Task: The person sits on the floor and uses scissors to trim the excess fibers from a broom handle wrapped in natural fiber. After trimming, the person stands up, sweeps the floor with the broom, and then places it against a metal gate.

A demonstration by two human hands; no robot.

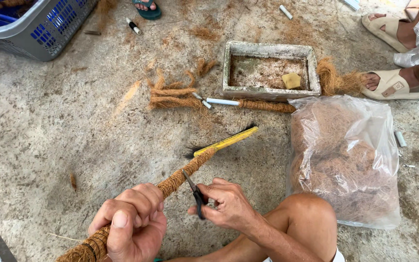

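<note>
Coir-wrapped stick (pixel 180 177) in left hand (pixel 132 225); one scissors (pixel 196 191) in right hand (pixel 226 204).

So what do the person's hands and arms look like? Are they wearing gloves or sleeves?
No gloves and no sleeves. The left hand and right hand are both bare, with short nails, and the right forearm is bare too. No rings, watch or bands show on either one.

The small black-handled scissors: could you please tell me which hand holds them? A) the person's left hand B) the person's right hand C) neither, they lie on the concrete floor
B: the right hand grips the small black-handled scissors, blades at the brown fibre-wrapped stick, which the left hand grasps.
</note>
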